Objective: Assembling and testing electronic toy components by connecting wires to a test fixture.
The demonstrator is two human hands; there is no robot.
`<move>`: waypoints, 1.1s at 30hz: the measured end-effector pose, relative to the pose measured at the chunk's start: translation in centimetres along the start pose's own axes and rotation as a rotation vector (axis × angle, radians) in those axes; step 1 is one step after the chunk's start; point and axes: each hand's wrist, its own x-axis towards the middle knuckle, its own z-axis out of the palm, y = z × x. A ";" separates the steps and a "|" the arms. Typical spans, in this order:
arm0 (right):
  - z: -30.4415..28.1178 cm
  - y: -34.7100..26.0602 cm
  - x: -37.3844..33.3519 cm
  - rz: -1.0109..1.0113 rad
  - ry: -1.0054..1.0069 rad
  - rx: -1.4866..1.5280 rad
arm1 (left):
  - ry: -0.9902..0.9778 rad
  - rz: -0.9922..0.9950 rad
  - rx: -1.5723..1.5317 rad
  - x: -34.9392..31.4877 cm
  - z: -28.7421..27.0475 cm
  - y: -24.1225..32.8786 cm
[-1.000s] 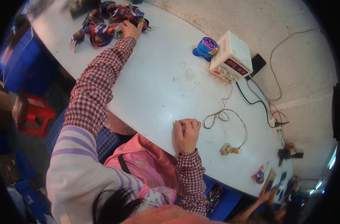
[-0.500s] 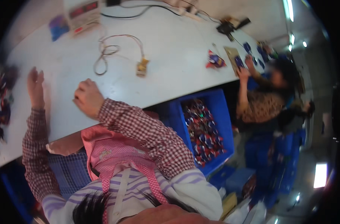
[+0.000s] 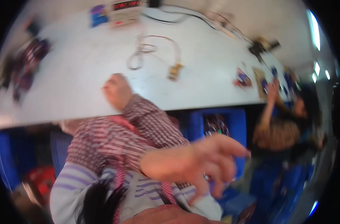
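My left hand [image 3: 203, 160] reaches across my body to the right, above my right sleeve. It is open with fingers spread and bent, holding nothing visible, and overlaps the blue bin [image 3: 238, 119] in the picture. Small dark, red and white pieces [image 3: 216, 125] lie in that bin, partly hidden by the hand. My right hand [image 3: 117, 91] is over the white table [image 3: 84, 74] near its front edge. Its fingers look curled but are smeared by motion, so what they hold, if anything, cannot be made out. Nearest to it lies a looped cable [image 3: 136, 61] ending in a small yellowish block [image 3: 174, 72].
At the back stands a device with a red display [image 3: 126, 13], beside a blue packet [image 3: 99, 15]. A pile of dark pieces [image 3: 28, 67] occupies the table's left end. On the right a co-worker [image 3: 278, 127] works near a small colourful item [image 3: 242, 78].
My left hand has left the table's left side and swung across to the right, over my other arm. The whole view has shifted, with table items appearing further right.
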 end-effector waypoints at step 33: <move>-14.5 -4.7 -9.3 0.050 0.022 -0.056 | 0.583 -0.146 0.688 -5.8 -6.5 2.7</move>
